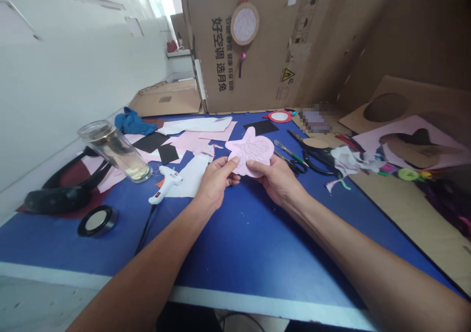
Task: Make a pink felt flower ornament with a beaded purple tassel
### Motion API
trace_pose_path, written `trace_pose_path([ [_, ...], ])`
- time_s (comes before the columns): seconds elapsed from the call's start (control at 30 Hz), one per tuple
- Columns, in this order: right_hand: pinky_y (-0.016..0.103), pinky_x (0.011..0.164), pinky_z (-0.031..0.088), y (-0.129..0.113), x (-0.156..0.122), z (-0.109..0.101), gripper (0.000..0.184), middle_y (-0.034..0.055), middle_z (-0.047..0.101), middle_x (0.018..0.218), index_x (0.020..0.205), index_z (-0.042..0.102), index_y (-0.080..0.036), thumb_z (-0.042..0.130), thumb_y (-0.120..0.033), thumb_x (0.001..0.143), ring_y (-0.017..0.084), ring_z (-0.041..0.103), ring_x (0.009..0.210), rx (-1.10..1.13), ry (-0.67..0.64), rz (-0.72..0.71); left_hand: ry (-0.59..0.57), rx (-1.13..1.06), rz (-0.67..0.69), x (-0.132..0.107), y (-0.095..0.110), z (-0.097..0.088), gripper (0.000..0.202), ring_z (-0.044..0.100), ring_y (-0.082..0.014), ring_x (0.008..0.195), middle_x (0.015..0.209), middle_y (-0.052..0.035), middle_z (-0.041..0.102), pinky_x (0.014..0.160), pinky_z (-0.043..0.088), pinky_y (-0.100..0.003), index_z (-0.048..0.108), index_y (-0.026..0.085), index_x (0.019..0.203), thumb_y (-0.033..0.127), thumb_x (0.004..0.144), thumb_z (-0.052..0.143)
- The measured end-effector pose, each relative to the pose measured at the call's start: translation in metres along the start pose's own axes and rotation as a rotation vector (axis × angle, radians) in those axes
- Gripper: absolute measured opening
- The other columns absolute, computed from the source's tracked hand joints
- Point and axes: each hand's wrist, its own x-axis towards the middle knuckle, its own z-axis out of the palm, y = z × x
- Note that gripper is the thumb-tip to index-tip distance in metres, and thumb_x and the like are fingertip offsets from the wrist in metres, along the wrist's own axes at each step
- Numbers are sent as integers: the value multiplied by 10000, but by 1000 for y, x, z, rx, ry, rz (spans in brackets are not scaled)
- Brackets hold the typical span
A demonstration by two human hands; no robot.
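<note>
Both my hands hold a pink cut-out shape (250, 150) with drawn lines, a little above the blue table (235, 243). My left hand (217, 180) pinches its lower left edge, thumb on top. My right hand (277, 179) grips its lower right edge, thumb on the face and fingers underneath. A white glue gun (165, 183) lies just left of my left hand, its black cord running toward the table's front edge.
A glass jar (115, 150) lies tilted at left, beside a black tape roll (97, 220) and black headphones (62, 192). Pink, white and black paper scraps (184, 140) lie behind. Scissors (312, 157) and craft bits sit at right. A large cardboard box (253, 42) stands at the back.
</note>
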Motion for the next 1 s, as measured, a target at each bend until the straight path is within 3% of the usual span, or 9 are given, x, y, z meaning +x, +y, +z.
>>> trace_pose_path([
  [0.23, 483, 1035, 598, 0, 0, 1, 417, 105, 856, 1200, 1069, 822, -218, 977, -374, 715, 332, 769, 1161, 11, -52, 40, -1, 13, 27, 2, -2, -2, 234, 600, -119, 645, 755, -29, 706, 643, 497, -268, 787, 171, 847, 363, 781, 904],
  [0.4, 483, 1053, 582, 0, -1, 0, 451, 91, 855, 1205, 1060, 820, -224, 1001, -285, 651, 319, 772, 1139, 3, -60, 8, -9, -6, -10, 2, -2, -1, 279, 587, -112, 633, 771, -27, 712, 626, 496, -261, 805, 170, 868, 385, 742, 930],
  [1.0, 487, 1035, 594, 0, -2, 1, 487, 84, 863, 1152, 1073, 799, -229, 986, -244, 624, 326, 782, 1118, -24, -70, 17, -28, 10, -44, 0, -2, 2, 274, 598, -140, 664, 819, -57, 748, 633, 485, -289, 833, 180, 912, 351, 717, 921],
])
